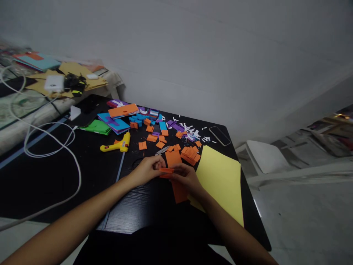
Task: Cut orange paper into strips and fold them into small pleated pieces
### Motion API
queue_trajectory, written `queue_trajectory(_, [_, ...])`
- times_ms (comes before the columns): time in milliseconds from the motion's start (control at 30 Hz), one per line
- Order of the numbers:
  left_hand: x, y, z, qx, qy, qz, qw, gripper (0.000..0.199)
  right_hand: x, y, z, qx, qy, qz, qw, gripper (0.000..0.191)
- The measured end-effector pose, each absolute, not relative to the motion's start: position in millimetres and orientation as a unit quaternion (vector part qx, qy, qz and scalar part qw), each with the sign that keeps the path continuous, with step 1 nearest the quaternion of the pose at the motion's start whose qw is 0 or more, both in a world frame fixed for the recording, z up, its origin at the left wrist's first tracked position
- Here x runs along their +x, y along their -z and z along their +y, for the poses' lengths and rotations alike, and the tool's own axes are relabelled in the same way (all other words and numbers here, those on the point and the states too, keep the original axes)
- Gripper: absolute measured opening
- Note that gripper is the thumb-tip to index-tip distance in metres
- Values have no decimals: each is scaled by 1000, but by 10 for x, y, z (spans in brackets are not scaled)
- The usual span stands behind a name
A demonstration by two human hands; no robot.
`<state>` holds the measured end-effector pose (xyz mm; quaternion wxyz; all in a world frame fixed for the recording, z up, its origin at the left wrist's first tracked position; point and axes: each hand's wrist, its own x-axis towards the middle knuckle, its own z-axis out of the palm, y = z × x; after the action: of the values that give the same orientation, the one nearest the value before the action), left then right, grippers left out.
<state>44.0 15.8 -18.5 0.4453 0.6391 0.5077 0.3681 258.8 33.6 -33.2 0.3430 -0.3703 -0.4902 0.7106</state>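
Observation:
Between my two hands is a small folded piece of orange paper [166, 170], held just above the table's front half. My left hand [149, 168] pinches its left end, and my right hand [188, 178] grips the right end with thumb and fingers. Beneath them lies a larger orange paper sheet [173, 157], partly covered by the hands. Scissors [162, 150] rest just beyond my left hand, their handles partly hidden. Small folded orange pieces [190, 154] are heaped past my right hand. A yellow sheet [220, 180] lies under my right forearm.
A yellow glue gun [117, 144] lies left of the scraps. Behind it are green folded papers [97, 127] and blue folded papers [114, 122]. White paper strips [191, 131] and a phone [220, 135] are at the back right. A white cable [59, 136] loops across the left.

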Motion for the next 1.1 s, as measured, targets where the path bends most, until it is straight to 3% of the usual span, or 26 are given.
queue_trajectory(500, [389,117,126,617,-308,464,557,21,2611,334,365,-398,-704,-476,346,33])
queue_trajectory(900, [384,83,120,619,-310,473,544,23,2587,325,345,-405,-693,-484,349,34])
queue_trajectory(967, [282,-63,166,671,-287,473,494,24,2588,340,355,-408,-691,-481,353,33])
queue_trajectory(1100, [29,-292,414,746,-252,564,249,19,2584,358,356,-412,-688,-478,358,34])
